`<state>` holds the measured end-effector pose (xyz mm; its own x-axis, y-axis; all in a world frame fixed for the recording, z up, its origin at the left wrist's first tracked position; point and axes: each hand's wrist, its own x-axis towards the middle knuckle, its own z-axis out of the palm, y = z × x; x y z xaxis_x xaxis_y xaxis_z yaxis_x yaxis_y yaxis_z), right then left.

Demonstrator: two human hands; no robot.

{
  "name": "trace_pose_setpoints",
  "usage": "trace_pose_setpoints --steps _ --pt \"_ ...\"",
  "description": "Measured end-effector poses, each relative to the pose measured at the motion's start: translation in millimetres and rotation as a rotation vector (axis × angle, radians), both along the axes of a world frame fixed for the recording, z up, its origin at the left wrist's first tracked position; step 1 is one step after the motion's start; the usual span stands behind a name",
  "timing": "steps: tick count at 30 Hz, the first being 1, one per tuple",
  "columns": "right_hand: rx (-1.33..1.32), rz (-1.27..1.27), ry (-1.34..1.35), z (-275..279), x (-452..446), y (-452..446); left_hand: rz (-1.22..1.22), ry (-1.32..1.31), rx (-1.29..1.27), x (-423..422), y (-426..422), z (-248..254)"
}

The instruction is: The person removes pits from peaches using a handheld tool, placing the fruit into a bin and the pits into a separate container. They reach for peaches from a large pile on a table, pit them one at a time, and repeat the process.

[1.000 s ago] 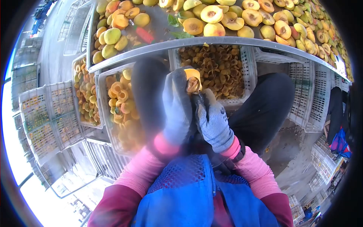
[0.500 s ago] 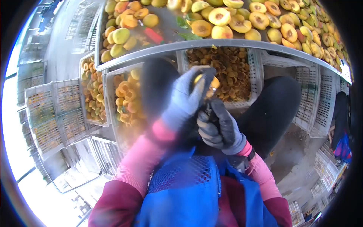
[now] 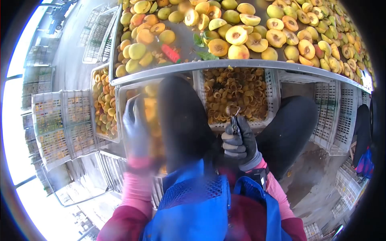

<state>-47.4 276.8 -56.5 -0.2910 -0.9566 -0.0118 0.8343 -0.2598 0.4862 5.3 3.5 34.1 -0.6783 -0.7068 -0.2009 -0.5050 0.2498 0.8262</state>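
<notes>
I have the right hand (image 3: 242, 143) clamped on a tool (image 3: 235, 123); the left hand (image 3: 136, 126), blurred near fruit (image 3: 151, 107), I can't read.

A dark-handled tool (image 3: 235, 123) stands just right of centre, its curved, shiny metal tip upward. Blurred yellow-orange fruit (image 3: 151, 111) lies piled left of centre.

along the top of the frame we have a table (image 3: 241, 63) with fruit (image 3: 236, 35) spread on it. below its rim, right of centre, a crate (image 3: 274, 94) holds fruit scraps (image 3: 237, 86); the right hand (image 3: 240, 142), with a tool (image 3: 235, 125) in it, sits lower. left of centre, the left hand (image 3: 136, 124) overlaps a second crate (image 3: 121, 100). left of that we find a third crate (image 3: 106, 135), then stacked crates (image 3: 76, 120). more crates (image 3: 343, 116) stand at right.
</notes>
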Motion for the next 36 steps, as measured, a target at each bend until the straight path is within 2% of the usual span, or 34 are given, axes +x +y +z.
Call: trace_pose_setpoints --steps 1,2,4,6,8,10,13,16,17,20,22,23,25,26,27,28,30,32,34,35,36 --pt "0.024 0.000 0.015 -2.6 1.6 1.9 -0.067 -0.253 -0.250 7.3 -18.3 7.5" --pt "0.047 -0.005 0.029 -4.7 0.3 1.7 -0.300 -0.538 -0.736 23.9 -48.9 -11.5" --pt "0.232 0.050 0.092 -0.4 -8.4 -1.2 -0.286 -0.493 -0.889 3.0 -53.2 -10.0" --pt "0.476 0.109 0.161 -0.3 -13.1 -3.5 -0.270 -0.229 -0.718 -49.7 -39.6 3.0" --pt "0.518 0.135 0.152 -8.0 -14.8 -5.6 -0.414 -0.050 -0.829 -109.2 -38.1 1.0" --pt "0.602 0.134 0.159 -10.2 -18.4 -4.3 -0.471 -0.248 -0.981 -168.5 -44.4 -3.6" --pt "0.752 0.100 0.173 -10.0 -26.8 -1.2 -0.675 -0.639 -1.158 -225.3 -84.4 -50.7" --pt "0.857 0.089 0.157 -14.1 -30.8 -2.8 -0.848 -0.668 -1.028 -244.2 -103.9 -44.1" --pt "0.909 0.109 0.162 -10.7 -31.3 -5.0 -0.884 -0.552 -1.038 -241.3 -112.1 -46.8" --pt "0.981 0.084 0.209 1.8 -39.1 -7.1 -0.735 -0.097 -0.480 -222.3 -90.9 -33.8" --pt "1.013 0.005 0.324 15.1 -40.3 -10.1 -0.565 0.002 0.418 -186.7 -35.7 16.7" --pt "1.028 -0.054 0.423 24.0 -39.6 -15.8 -0.614 0.017 0.136 -165.3 -38.3 -7.1" --pt "1.056 -0.180 0.621 44.0 -38.9 -28.7 -0.714 0.090 -0.164 -137.6 -1.2 -10.7" --pt "1.073 -0.246 0.719 53.3 -39.2 -31.9 -0.772 0.151 -0.178 -131.1 42.0 8.2" --pt "1.088 -0.310 0.820 61.2 -41.2 -31.5 -0.656 0.269 0.428 -119.6 54.3 1.6" --pt "1.070 -0.358 0.914 62.1 -43.9 -35.3 -0.415 0.391 0.998 -108.1 66.7 -5.0" --pt "1.134 -0.459 1.140 59.4 -42.7 -42.7 -0.700 0.334 0.137 -94.7 80.4 -15.6" --pt "1.297 -0.458 1.363 53.1 -36.5 -42.5 -0.392 0.546 0.898 -87.2 100.1 -12.4" --pt "1.382 -0.422 1.490 50.2 -29.1 -40.5 -0.283 0.557 0.893 -79.1 108.1 -15.4" --pt "1.399 -0.444 1.523 49.1 -25.4 -41.1 -0.349 0.466 0.518 -74.2 108.0 -25.1" --pt "1.418 -0.469 1.555 48.3 -22.6 -40.9 -0.355 0.389 0.400 -71.4 109.4 -22.7"
